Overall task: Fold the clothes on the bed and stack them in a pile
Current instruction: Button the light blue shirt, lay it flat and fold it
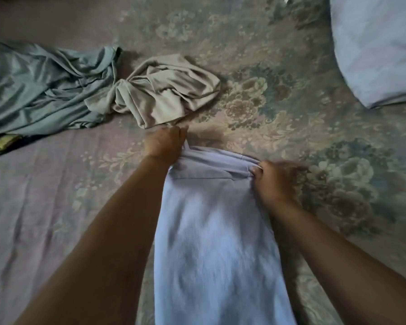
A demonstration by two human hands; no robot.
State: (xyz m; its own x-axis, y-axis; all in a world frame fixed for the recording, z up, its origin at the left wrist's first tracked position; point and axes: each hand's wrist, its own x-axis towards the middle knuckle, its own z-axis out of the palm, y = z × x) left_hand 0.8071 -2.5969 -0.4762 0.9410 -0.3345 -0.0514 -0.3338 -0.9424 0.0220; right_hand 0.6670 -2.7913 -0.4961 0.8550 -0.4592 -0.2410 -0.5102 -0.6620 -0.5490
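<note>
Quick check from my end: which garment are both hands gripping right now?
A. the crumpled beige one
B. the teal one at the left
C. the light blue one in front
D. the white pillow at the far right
C: the left hand and the right hand each grip a far corner of the light blue garment, while the beige garment and the teal garment lie crumpled beyond, unheld.
</note>
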